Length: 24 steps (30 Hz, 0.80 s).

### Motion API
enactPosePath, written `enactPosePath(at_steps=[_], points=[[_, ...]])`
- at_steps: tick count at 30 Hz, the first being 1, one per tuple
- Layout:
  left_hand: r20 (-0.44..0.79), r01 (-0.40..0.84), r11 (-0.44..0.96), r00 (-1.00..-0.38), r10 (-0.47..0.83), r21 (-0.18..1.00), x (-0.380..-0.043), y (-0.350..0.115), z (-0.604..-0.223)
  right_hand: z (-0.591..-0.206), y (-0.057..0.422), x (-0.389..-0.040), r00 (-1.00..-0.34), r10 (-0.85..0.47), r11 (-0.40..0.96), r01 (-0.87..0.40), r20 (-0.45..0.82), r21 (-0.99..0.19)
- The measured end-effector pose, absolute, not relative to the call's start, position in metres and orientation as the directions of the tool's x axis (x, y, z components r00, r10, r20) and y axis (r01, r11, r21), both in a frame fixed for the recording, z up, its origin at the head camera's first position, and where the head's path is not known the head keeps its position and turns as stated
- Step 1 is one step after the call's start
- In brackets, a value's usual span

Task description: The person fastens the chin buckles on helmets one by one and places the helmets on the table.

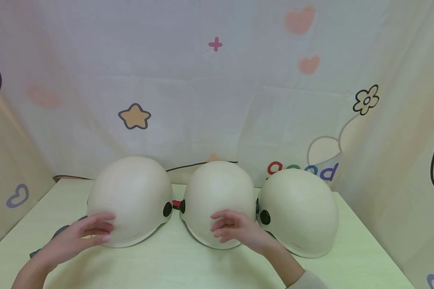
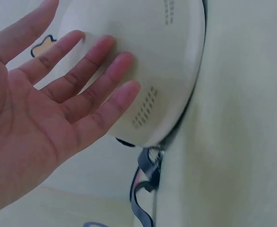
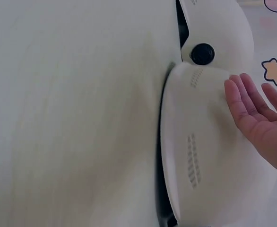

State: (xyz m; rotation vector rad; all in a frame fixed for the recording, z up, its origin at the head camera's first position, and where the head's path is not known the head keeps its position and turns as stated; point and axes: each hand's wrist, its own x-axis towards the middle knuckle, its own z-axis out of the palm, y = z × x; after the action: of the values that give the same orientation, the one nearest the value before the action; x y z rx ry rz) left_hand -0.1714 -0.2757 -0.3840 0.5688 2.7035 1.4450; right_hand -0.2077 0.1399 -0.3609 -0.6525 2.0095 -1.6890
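Note:
Three cream helmets sit in a row, dome up, on the pale table. The left helmet [image 1: 134, 192] has a black round side piece, and my left hand [image 1: 74, 237] hovers by its lower left front, fingers loosely extended and holding nothing. In the left wrist view that palm [image 2: 30, 113] shows bare, beside the helmet's vent slots and a dark strap [image 2: 143, 203]. My right hand [image 1: 242, 230] is in front of the middle helmet [image 1: 217, 188], fingers relaxed and slightly bent, palm empty. The right helmet [image 1: 300, 208] stands just beyond that wrist.
A red buckle [image 1: 177, 204] shows between the left and middle helmets. Dark straps [image 1: 58, 233] lie left of the left helmet. Behind the table [image 1: 159, 269] hangs a printed cloth [image 1: 217, 100], with more cloth along both sides.

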Motion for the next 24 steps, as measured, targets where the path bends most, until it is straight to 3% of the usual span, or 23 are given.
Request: enactPosePath(at_steps=[10,17,24], points=[[0.199,0.318,0.512,-0.941,0.274,0.798,-0.171,-0.305,-0.409,-0.380,0.110,-0.207,-0.763,-0.643,0.141,-0.024,-0.073,-0.990],[0.105,0.204,0.510,-0.970,0.217,0.835,-0.169,-0.316,-0.413,-0.391,0.093,-0.211,-0.770,-0.633,0.111,0.015,-0.082,-0.994],[0.035,0.152,0.469,-0.968,0.248,0.870,-0.170,-0.321,-0.416,-0.400,0.076,-0.215,-0.783,-0.617,0.085,0.038,-0.082,-0.996]])
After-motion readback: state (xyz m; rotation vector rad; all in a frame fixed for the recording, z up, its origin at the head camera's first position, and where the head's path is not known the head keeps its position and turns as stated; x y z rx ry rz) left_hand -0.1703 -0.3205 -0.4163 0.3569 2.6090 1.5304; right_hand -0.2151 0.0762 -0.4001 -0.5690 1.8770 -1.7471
